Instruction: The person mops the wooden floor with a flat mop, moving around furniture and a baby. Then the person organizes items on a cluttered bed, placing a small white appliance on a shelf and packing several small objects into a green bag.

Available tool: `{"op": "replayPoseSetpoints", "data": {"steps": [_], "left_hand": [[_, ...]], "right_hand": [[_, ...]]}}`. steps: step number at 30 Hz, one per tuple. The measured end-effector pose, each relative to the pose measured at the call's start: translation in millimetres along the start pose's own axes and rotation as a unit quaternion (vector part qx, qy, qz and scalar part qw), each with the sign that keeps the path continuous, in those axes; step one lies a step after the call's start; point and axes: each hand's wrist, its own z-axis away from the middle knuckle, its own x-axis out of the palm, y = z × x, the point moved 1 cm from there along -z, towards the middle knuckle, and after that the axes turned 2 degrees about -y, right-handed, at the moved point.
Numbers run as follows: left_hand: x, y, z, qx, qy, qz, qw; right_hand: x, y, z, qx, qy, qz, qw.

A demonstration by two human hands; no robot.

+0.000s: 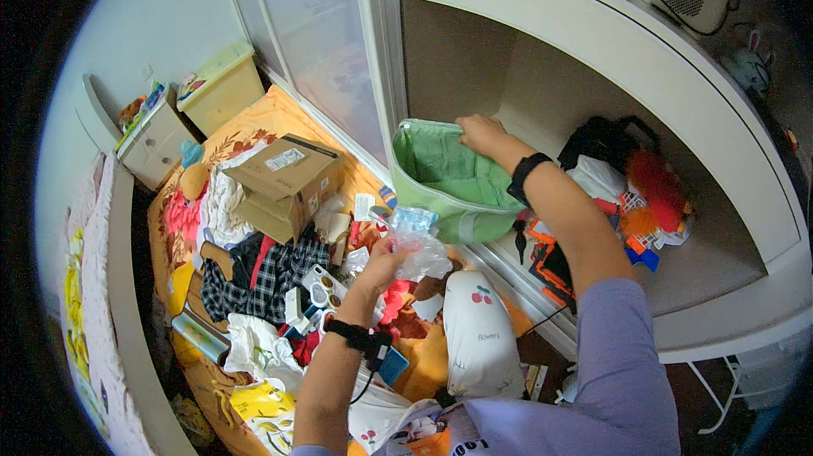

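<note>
My right hand (pixel 483 134) is closed over the far rim of a soft green fabric storage bag (pixel 436 155). The bag stands with its top wide, and the part of its inside that shows holds nothing. Lower and to the left, my left hand (pixel 382 267) grips a crumpled clear plastic bag (pixel 423 259) close to the green bag's near side. A light-blue packet (pixel 415 220) shows at the top of the plastic; I cannot tell whether it lies inside. Dark bands circle both wrists.
On the orange bedding lie a cardboard box (pixel 292 181), a plaid shirt (pixel 271 282) and a white cushion with cherries (pixel 481 337). At right, a white-framed cabinet recess (pixel 474 58) holds a black bag and red and orange items. A yellow bin (pixel 218 92) stands far left.
</note>
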Motion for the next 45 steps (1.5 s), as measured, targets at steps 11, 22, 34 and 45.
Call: {"op": "replayPoseSetpoints", "data": {"steps": [11,22,34,45], "left_hand": [[-47.1,-54.4,-7.0,-0.051,0.115,-0.150,0.981],[-140.2,-111.2,19.7,-0.041,0.147,-0.483,0.862],[-179.7,-114.9,-5.8,0.065,0.217,-0.503,0.834],[-57.4,-124.5,-41.0,0.175,0.082,-0.516,0.835]], "right_hand": [[109.5,34.2,17.5,0.070,0.053,-0.103,0.991],[235.4,29.2,137.3,0.095,-0.094,-0.124,0.983],[144.8,105.6,318.5,0.309,0.352,0.037,0.883],[172.3,193.1,354.0,0.656,0.158,-0.571,0.467]]}}
